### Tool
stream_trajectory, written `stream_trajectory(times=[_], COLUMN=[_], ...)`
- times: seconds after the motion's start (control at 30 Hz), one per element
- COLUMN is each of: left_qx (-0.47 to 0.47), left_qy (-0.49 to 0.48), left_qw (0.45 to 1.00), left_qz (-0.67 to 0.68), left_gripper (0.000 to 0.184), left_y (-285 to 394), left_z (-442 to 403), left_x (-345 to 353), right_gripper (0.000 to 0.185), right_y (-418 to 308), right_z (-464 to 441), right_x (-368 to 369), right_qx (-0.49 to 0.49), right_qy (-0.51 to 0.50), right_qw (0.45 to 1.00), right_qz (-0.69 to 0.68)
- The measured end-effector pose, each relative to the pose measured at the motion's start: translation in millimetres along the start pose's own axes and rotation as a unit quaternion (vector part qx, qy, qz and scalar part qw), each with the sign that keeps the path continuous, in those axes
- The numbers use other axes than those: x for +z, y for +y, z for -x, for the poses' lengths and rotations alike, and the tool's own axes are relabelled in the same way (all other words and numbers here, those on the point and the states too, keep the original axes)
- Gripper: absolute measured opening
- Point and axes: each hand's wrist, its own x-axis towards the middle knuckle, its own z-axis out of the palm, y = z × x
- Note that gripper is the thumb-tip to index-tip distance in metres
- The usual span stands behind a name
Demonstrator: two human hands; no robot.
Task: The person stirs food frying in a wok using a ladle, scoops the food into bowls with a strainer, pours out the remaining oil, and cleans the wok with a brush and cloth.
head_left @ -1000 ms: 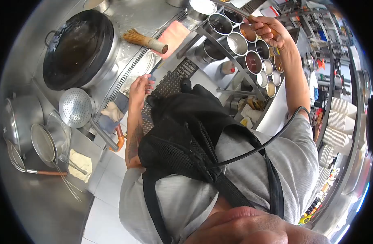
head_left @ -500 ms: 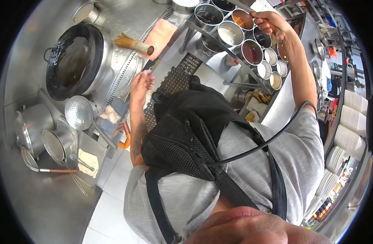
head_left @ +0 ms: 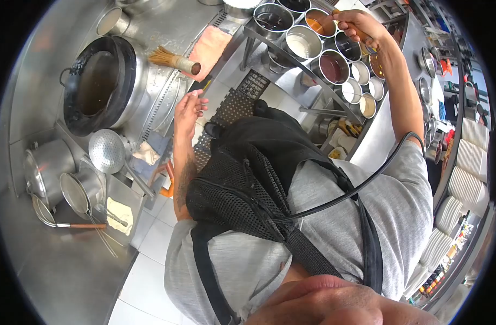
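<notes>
My right hand, at the upper right, is closed around the wooden handle of a utensil. Its working end cannot be made out. Beneath and beside this hand stand round metal pots, among them one with orange liquid, one with dark red sauce and one with white contents. My left hand hangs in the air near the stove's front edge, fingers loosely apart and nothing in them. Closest to it are a bamboo brush and a pink cloth.
A dark wok with liquid sits on the stove at left. Below it are a perforated strainer, a lidded pot and a wooden-handled ladle. Stacked white dishes fill the right-hand shelf. A black mat covers part of the floor.
The utensil in my right hand has tilted, and its metal shaft no longer shows at the top edge. My left hand stays nearly still. The view has shifted slightly.
</notes>
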Motion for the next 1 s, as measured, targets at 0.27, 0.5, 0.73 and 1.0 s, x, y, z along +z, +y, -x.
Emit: stream_trajectory(times=[0.27,0.5,0.73,1.0], left_qx=[-0.010,-0.013,-0.019,0.181], left_qy=[0.000,-0.014,-0.009,0.380], left_qw=[1.000,1.000,1.000,0.785], left_qz=[-0.020,-0.020,-0.019,-0.454], left_gripper=[0.035,0.035,0.035,0.034], left_y=[11,10,12,-17], left_z=[-1,-4,-1,63], left_x=[-17,-36,-54,-190], right_gripper=[0.022,0.023,0.025,0.043], right_y=[5,0,-6,5], right_z=[11,21,35,48], right_x=[21,50,97,141], right_qx=[-0.014,0.038,-0.024,-0.159], right_qy=[0.038,0.050,0.119,0.218], right_qw=[0.998,0.984,0.957,0.885], right_qz=[0.041,0.169,0.263,0.379])
